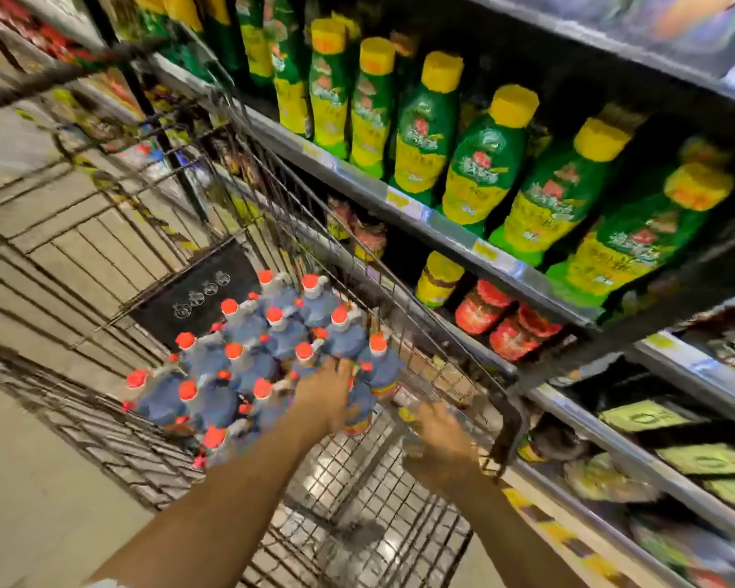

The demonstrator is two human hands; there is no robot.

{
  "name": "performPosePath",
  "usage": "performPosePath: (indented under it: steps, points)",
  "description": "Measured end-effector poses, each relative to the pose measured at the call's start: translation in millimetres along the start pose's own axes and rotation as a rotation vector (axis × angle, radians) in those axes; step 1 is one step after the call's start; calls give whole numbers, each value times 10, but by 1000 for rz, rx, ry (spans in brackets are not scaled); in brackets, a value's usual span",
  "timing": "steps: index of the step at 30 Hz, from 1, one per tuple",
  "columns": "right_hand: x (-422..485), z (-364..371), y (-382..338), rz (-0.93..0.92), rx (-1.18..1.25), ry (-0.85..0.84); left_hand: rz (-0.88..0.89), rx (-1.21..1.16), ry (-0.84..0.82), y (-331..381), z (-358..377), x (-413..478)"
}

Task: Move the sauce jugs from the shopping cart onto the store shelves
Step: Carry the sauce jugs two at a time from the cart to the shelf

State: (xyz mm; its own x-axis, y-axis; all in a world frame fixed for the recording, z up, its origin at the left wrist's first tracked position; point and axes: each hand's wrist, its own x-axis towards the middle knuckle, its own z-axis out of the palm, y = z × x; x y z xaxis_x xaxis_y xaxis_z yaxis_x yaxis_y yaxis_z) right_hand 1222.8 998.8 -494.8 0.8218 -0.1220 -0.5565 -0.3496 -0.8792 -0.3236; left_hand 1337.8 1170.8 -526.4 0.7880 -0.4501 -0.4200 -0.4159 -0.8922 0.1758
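Note:
Several dark sauce jugs with red caps stand packed together in the wire shopping cart. My left hand reaches down among them, its fingers curled over the top of one sauce jug at the near right of the group. My right hand hovers lower, beside the cart's right wall, with relaxed fingers that hold nothing I can see. The picture is blurred by motion. The store shelves run along the right of the cart.
Green bottles with yellow caps fill the upper shelf. Red-lidded jars sit on the shelf below, and flat packets lie on the lowest ones. The cart's near end shows bare wire floor. Tiled floor lies to the left.

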Motion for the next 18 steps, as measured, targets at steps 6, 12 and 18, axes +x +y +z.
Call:
performPosePath:
  steps: [6, 12, 18]
  points:
    - [406, 283, 304, -9, 270, 47, 27, -414, 222, 33, 287, 192]
    - [1086, 443, 140, 1, 454, 154, 397, -655, 26, -293, 267, 150]
    - [1524, 621, -200, 163, 747, 318, -319, -888, 409, -142, 892, -130]
